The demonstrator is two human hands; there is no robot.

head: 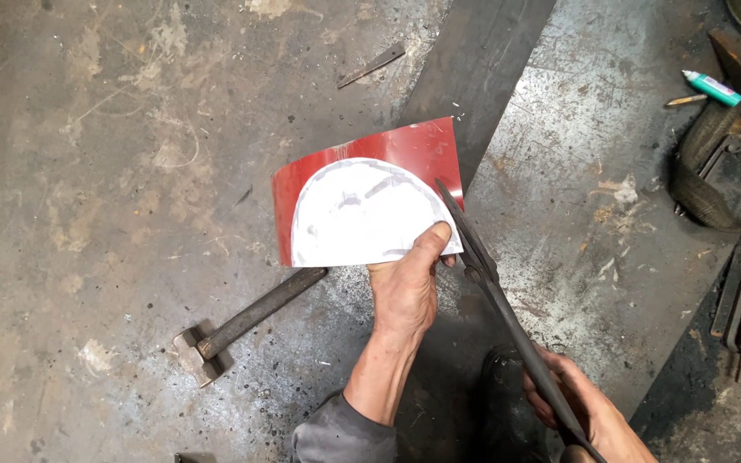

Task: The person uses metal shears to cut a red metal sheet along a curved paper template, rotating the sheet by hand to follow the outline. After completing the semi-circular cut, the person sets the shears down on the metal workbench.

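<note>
From the head camera, the person is looking down at a dirty concrete floor (87,171). The left hand (405,287) is holding up a red metal sheet (422,146) above the floor. A white half-round paper shape (362,214) is lying on the sheet. The thumb is pressing on top of the white shape near its lower right corner, and the other fingers are hiding under the sheet, so the hand is pinching sheet and paper together.

The right hand (585,411) is wrapping its fingers around the handles of big dark metal shears (499,300). The fingers are closed tight on the handles. The shears are long and are pointing up and to the left, from the bottom right corner toward the sheet. Their tip is touching the right edge of the red sheet, just beside the round side of the white shape.

The cutting looks like it is only starting. A band of red is still showing all along the curved top and the left side of the white shape, so most of the trimming looks left to do.

A hammer (242,321) is lying on the floor just below the sheet, with its handle slanting up to the right. A green and white marker (712,87) is lying far off at the top right.
</note>
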